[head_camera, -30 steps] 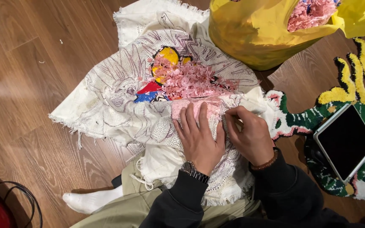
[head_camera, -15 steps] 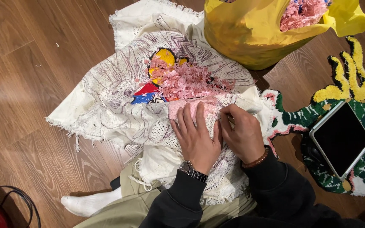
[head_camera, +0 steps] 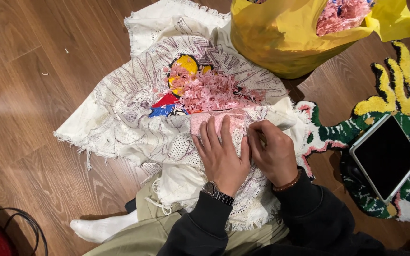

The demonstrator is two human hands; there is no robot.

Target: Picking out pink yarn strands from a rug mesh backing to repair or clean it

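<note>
Both hands stay put; right hand (head_camera: 275, 154) hides whatever it pinches.

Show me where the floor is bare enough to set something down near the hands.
Bare wood floor lies left of the white backing cloth. The right is crowded: yellow bag, green tufted rug with tablet. Left hand and right hand rest on the cloth.

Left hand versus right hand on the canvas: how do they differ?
The left hand lies flat with fingers spread on the white canvas; the right hand is curled, fingertips pinching at the pink yarn. The left wears a watch, the right a beaded bracelet. Both have dark sleeves.
</note>
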